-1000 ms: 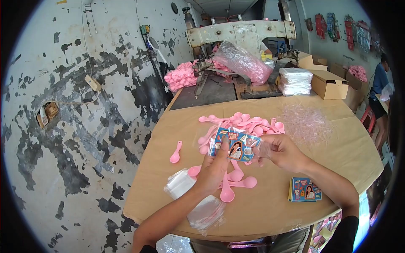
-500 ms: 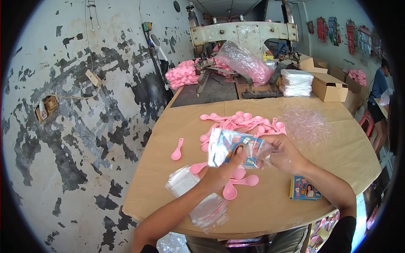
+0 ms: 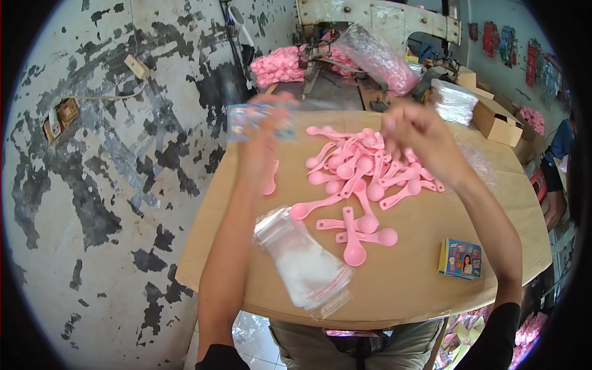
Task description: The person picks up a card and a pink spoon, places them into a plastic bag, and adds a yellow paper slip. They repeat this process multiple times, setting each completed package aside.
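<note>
My left hand (image 3: 261, 143), smeared by motion, is raised over the table's far left side. It grips a blue printed card in a clear plastic bag (image 3: 243, 121). My right hand (image 3: 419, 139) hangs above the far right part of a heap of pink measuring spoons (image 3: 346, 168), its fingers curled. Whatever they may hold is hidden. One pink spoon (image 3: 271, 179) lies apart, partly behind my left wrist. Nearer me, a few spoons cross each other beside a stack of clear plastic bags (image 3: 305, 262). At right lies a stack of blue printed cards (image 3: 461, 259).
Brown paper covers the table (image 3: 394, 290). Behind it stand a machine (image 3: 394, 18), a large plastic-wrapped bundle (image 3: 379, 61), pink packs (image 3: 277, 66), clear bag stacks (image 3: 453, 102) and a cardboard box (image 3: 496, 123). Clear shreds (image 3: 478, 160) lie at right. A person (image 3: 558, 160) is at far right.
My left hand has carried the bagged card up and left, away from the spoons. My right hand has come off the bag and moved up. The view has tilted down.
</note>
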Motion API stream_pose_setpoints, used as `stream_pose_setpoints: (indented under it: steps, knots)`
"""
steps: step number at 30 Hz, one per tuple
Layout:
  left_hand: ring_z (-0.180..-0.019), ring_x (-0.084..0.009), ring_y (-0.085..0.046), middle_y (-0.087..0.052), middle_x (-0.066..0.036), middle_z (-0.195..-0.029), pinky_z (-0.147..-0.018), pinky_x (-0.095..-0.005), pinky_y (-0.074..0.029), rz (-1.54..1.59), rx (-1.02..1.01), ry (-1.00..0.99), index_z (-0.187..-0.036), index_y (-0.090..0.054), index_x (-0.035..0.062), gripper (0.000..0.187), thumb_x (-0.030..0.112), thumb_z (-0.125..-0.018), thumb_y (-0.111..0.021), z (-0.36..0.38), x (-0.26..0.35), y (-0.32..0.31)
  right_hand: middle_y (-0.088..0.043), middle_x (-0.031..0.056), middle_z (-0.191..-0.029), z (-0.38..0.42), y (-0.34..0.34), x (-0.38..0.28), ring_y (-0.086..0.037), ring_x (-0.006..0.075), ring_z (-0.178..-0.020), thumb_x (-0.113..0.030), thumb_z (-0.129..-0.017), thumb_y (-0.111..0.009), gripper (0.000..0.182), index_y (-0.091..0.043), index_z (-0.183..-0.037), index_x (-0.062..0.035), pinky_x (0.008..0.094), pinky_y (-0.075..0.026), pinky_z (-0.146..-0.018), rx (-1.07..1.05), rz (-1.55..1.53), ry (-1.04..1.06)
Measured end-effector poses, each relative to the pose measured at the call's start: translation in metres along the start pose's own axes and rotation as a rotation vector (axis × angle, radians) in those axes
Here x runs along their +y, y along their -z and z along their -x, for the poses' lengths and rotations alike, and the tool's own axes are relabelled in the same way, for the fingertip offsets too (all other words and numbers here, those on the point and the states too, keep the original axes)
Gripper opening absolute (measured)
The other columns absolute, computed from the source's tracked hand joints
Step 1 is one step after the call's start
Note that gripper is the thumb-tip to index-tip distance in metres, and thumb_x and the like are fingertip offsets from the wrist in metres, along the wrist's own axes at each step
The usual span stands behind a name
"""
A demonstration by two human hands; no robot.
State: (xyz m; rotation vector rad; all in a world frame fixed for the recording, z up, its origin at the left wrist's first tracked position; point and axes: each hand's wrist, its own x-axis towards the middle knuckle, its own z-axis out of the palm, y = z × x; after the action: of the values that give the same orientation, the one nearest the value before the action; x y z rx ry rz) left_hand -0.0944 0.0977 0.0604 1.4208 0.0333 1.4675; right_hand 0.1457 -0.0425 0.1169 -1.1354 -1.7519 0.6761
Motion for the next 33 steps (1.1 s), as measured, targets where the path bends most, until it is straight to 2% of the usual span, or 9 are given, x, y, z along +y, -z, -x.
stream_pose_setpoints:
  steps: [5, 9, 11, 17, 19, 22, 25, 28, 33]
  knots:
    - [-0.112, -0.0270, -0.060, -0.058, -0.010, -0.128, -0.095, -0.0427, -0.048, 0.179, 0.551, 0.003, -0.118, -0.055, 0.0091, 0.031, 0.025, -0.093, -0.062, -0.017, 0.012, 0.094, -0.069, 0.0083, -0.086, -0.088, -0.053, 0.023, -0.067, 0.0232, -0.079, -0.019, -0.092, -0.057, 0.024, -0.068, -0.109, -0.0048, 0.0355, -0.054, -0.071, -0.204, 0.524, 0.317]
    - [-0.108, -0.0253, -0.061, -0.061, -0.008, -0.123, -0.091, -0.0417, -0.050, 0.180, 0.546, 0.054, -0.117, -0.056, 0.0101, 0.031, 0.026, -0.091, -0.065, -0.011, 0.001, 0.120, -0.052, 0.0076, -0.137, -0.132, -0.130, 0.102, -0.053, 0.0238, -0.121, -0.013, -0.084, -0.061, 0.035, -0.066, -0.118, -0.0202, 0.0391, -0.047, -0.092, -0.466, 1.059, 0.409]
    - [-0.105, -0.0225, -0.061, -0.064, -0.007, -0.119, -0.086, -0.0385, -0.052, 0.178, 0.499, 0.108, -0.116, -0.056, 0.0097, 0.033, 0.026, -0.090, -0.068, -0.012, -0.004, 0.112, -0.047, 0.0044, -0.140, -0.132, -0.168, 0.115, -0.048, 0.0232, -0.125, -0.018, -0.083, -0.062, 0.036, -0.064, -0.119, -0.0205, 0.0418, -0.045, -0.095, -0.409, 1.192, 0.459]
    - [-0.099, -0.0202, -0.063, -0.063, -0.013, -0.119, -0.084, -0.0354, -0.053, 0.193, 0.378, 0.140, -0.117, -0.055, 0.0090, 0.034, 0.022, -0.088, -0.070, -0.014, -0.006, 0.090, -0.066, 0.0054, -0.110, -0.124, -0.158, 0.082, -0.060, 0.0213, -0.107, -0.036, -0.082, -0.064, 0.027, -0.068, -0.104, -0.0203, 0.0420, -0.048, -0.084, -0.627, 1.115, 0.694]
    - [-0.101, -0.0204, -0.062, -0.063, -0.010, -0.119, -0.085, -0.0363, -0.052, 0.202, 0.383, 0.137, -0.116, -0.057, 0.0082, 0.031, 0.023, -0.091, -0.067, -0.016, -0.014, 0.084, -0.070, 0.0087, -0.088, -0.105, -0.117, 0.041, -0.067, 0.0230, -0.090, -0.034, -0.085, -0.063, 0.026, -0.067, -0.100, -0.0137, 0.0419, -0.050, -0.072, -0.670, 0.906, 0.190]
    - [-0.100, -0.0183, -0.062, -0.063, -0.009, -0.119, -0.086, -0.0358, -0.051, 0.195, 0.322, 0.155, -0.116, -0.058, 0.0086, 0.028, 0.022, -0.092, -0.065, -0.009, -0.020, 0.052, -0.066, 0.0160, -0.086, -0.070, -0.050, 0.044, -0.064, 0.0304, -0.080, -0.028, -0.087, -0.064, 0.026, -0.068, -0.099, -0.0053, 0.0393, -0.048, -0.071, -0.380, 0.631, -0.054]
    - [-0.104, -0.0161, -0.060, -0.062, -0.011, -0.121, -0.089, -0.0346, -0.050, 0.100, 0.160, 0.183, -0.119, -0.055, 0.0085, 0.031, 0.020, -0.092, -0.065, -0.007, -0.030, 0.024, -0.066, 0.0159, -0.084, -0.031, 0.017, 0.050, -0.063, 0.0276, -0.075, -0.021, -0.091, -0.063, 0.024, -0.067, -0.097, 0.0013, 0.0384, -0.047, -0.066, -0.117, 0.687, 0.306]
    - [-0.110, -0.0184, -0.059, -0.062, -0.013, -0.122, -0.094, -0.0353, -0.049, 0.075, 0.072, 0.246, -0.121, -0.052, 0.0055, 0.037, 0.018, -0.090, -0.067, 0.012, -0.020, -0.025, -0.066, 0.0149, -0.079, 0.012, 0.059, 0.036, -0.062, 0.0227, -0.071, -0.022, -0.093, -0.060, 0.026, -0.068, -0.097, 0.0023, 0.0368, -0.049, -0.067, 0.131, 0.626, 0.208]
    - [-0.112, -0.0184, -0.059, -0.062, -0.013, -0.121, -0.094, -0.0345, -0.049, 0.031, -0.007, 0.314, -0.122, -0.051, 0.0040, 0.037, 0.016, -0.091, -0.067, 0.038, -0.026, -0.067, -0.067, 0.0114, -0.078, 0.038, 0.088, 0.004, -0.059, 0.0156, -0.069, -0.025, -0.094, -0.060, 0.028, -0.068, -0.102, 0.0006, 0.0326, -0.048, -0.066, -0.133, 0.619, -0.042]
